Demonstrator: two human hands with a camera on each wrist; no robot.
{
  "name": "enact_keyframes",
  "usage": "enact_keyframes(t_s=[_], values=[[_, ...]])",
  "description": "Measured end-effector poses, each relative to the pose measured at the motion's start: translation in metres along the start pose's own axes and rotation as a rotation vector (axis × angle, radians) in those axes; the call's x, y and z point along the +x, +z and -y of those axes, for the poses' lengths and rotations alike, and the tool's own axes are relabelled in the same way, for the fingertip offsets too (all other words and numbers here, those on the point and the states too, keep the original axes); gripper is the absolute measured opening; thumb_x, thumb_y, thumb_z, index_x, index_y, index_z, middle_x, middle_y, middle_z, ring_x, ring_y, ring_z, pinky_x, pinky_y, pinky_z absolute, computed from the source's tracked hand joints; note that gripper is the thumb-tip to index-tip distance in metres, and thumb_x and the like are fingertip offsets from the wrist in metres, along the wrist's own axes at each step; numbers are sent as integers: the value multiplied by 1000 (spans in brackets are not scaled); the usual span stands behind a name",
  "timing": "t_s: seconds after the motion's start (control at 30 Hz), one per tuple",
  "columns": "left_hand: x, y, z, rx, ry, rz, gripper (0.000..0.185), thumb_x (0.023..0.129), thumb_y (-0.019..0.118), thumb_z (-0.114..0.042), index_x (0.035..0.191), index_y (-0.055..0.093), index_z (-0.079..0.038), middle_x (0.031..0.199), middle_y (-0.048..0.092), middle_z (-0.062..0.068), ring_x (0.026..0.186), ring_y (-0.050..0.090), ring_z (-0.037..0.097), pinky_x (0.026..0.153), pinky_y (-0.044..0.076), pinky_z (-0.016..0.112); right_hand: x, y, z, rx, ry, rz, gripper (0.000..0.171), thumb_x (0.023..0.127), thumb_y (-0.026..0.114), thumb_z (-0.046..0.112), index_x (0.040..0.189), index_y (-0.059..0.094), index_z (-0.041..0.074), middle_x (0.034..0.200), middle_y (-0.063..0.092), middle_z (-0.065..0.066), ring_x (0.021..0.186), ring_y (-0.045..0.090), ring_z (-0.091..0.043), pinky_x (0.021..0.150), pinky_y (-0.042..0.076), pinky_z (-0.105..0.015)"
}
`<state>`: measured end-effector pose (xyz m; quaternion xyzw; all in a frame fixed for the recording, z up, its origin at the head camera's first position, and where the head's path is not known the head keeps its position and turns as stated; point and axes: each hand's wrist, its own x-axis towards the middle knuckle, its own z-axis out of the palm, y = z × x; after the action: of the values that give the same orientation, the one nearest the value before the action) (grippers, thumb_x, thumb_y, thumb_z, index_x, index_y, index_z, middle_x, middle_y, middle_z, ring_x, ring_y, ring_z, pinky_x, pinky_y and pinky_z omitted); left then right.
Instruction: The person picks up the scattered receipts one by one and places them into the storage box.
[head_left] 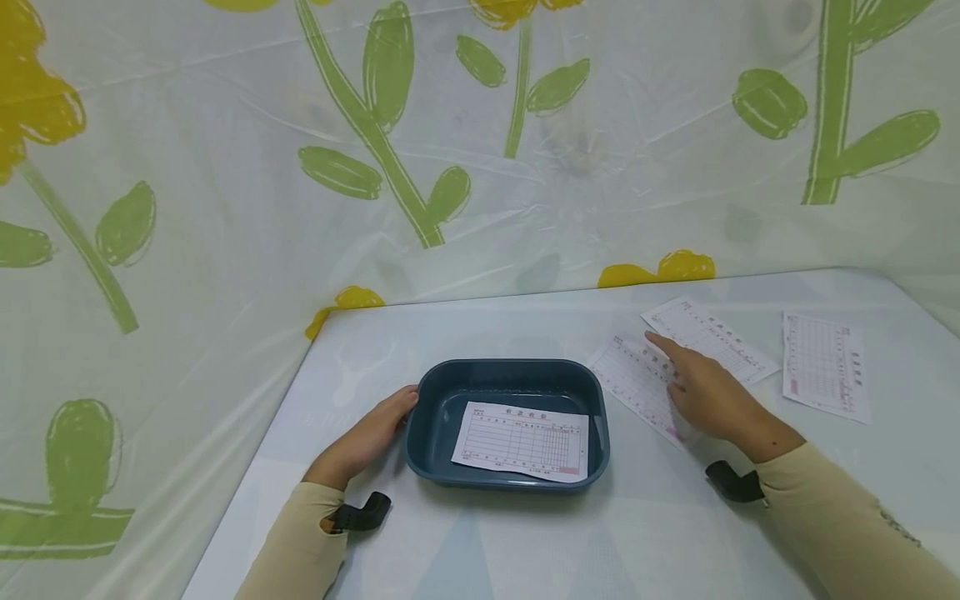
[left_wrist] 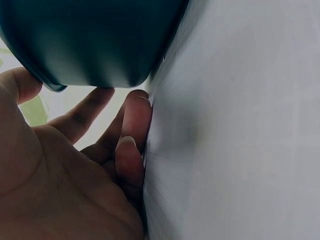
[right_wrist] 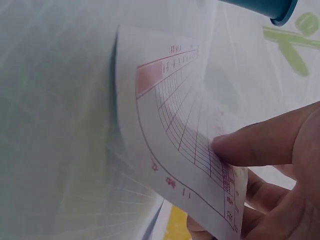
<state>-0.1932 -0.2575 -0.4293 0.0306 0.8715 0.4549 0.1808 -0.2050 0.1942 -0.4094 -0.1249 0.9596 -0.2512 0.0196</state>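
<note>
A pale table (head_left: 525, 533) stands against a white plastic sheet printed with green stems and yellow flowers (head_left: 375, 125). In the head view, the left hand (head_left: 367, 437) rests with relaxed fingers against the left wall of a dark blue oblong plastic tray (head_left: 427, 433) holding one red-lined paper form (head_left: 521, 440). The right hand (head_left: 708, 392) lies on a second form (head_left: 633, 379) just right of the tray; two further forms (head_left: 825, 367) lie beyond.

The left wrist view shows straight fingers (left_wrist: 135, 125) touching the tray's underside (left_wrist: 90, 40).

In the right wrist view, the thumb (right_wrist: 260, 142) pinches the curling form (right_wrist: 175, 125).
</note>
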Motion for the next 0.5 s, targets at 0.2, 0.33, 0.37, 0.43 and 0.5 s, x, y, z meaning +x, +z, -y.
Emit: enact_keyframes(t_s=[0.2, 0.33, 0.37, 0.43, 0.5], values=[[1, 0, 1, 8, 4, -1, 63, 106, 26, -55, 156, 33, -17, 163, 32, 7, 152, 26, 33, 123, 23, 57, 0, -2, 0, 9, -20, -40, 74, 93, 54, -7, 159, 24, 9, 156, 35, -27, 128, 49, -45, 104, 44, -63], [1, -1, 2, -4, 22, 15, 63, 107, 26, -55, 156, 34, -17, 162, 33, 7, 152, 26, 32, 123, 22, 57, -1, -4, 2, 11, -24, -61, 71, 95, 51, -7, 159, 24, 10, 157, 35, -27, 133, 45, -47, 106, 41, -64], [1, -1, 2, -5, 26, 17, 62, 107, 26, -55, 156, 34, -17, 162, 33, 7, 152, 26, 32, 123, 22, 57, -2, -5, 2, 15, -21, -63, 71, 95, 50, -6, 159, 24, 10, 157, 34, -26, 135, 44, -48, 107, 41, -64], [1, -1, 2, -7, 29, 21, 62, 107, 26, -54, 156, 34, -17, 162, 33, 7, 152, 26, 32, 123, 22, 57, -2, -6, 3, 20, -22, -71, 69, 96, 48, -6, 159, 24, 11, 157, 35, -26, 137, 41, -48, 108, 37, -66], [1, -1, 2, -2, 21, 16, 62, 106, 26, -55, 156, 34, -18, 163, 33, 7, 152, 26, 32, 123, 23, 57, -2, -6, 4, 28, -30, -88, 68, 97, 46, -6, 159, 25, 11, 157, 36, -25, 136, 43, -48, 108, 38, -66]])
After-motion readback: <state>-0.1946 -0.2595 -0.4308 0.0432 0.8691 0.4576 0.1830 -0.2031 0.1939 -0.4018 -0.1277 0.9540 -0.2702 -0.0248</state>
